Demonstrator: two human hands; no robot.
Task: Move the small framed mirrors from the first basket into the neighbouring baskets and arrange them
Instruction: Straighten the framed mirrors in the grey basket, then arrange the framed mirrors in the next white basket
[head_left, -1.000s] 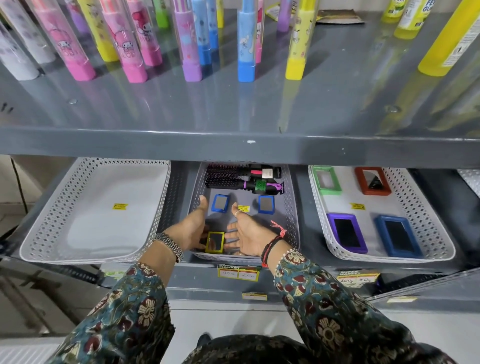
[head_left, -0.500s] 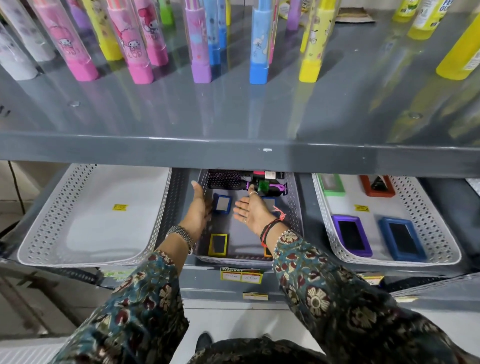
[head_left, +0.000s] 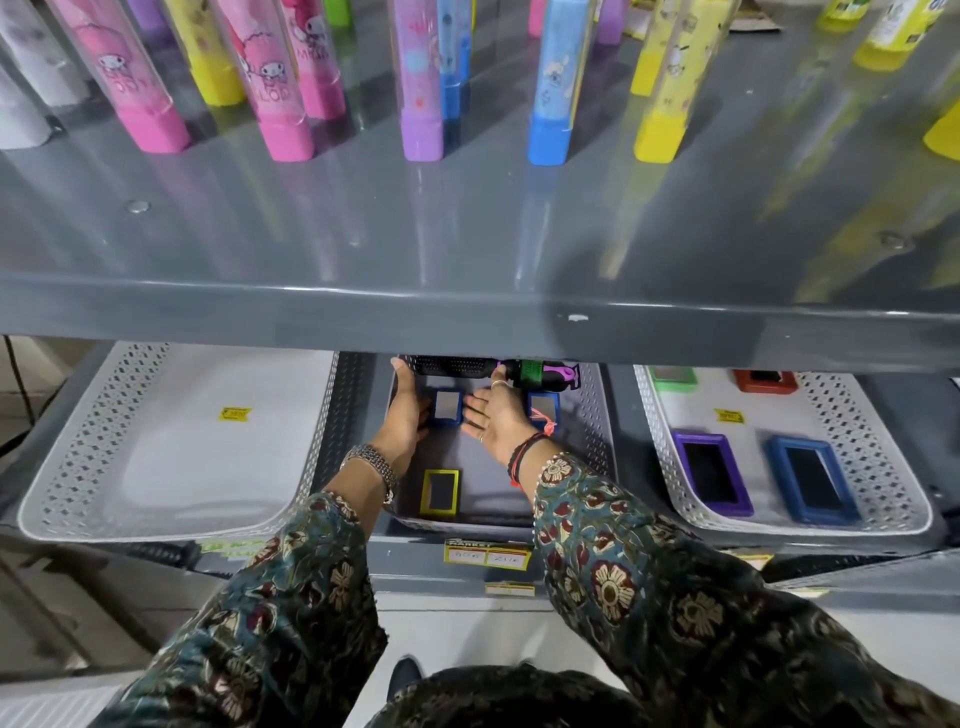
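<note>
The grey middle basket (head_left: 597, 436) on the lower shelf holds a small blue-framed mirror (head_left: 448, 406), a second blue one (head_left: 544, 406) partly behind my right hand, and a yellow-framed one (head_left: 439, 492) near the front. My left hand (head_left: 408, 410) and my right hand (head_left: 496, 415) reach deep into this basket with flat, spread fingers, one on each side of the first blue mirror. Neither holds anything. Black hairbrushes (head_left: 452, 366) lie at the back, by my fingertips.
The white basket on the left (head_left: 67, 467) holds only a yellow sticker. In the white basket on the right (head_left: 893, 483) lie green (head_left: 674, 378), red (head_left: 764, 380), purple (head_left: 712, 474) and blue (head_left: 813, 479) framed mirrors. The upper shelf edge (head_left: 467, 322) overhangs the baskets' backs and carries coloured tubes.
Both hands have moved from the front of the middle basket, by the yellow mirror, to its back beside the blue mirror. The view has shifted closer under the shelf.
</note>
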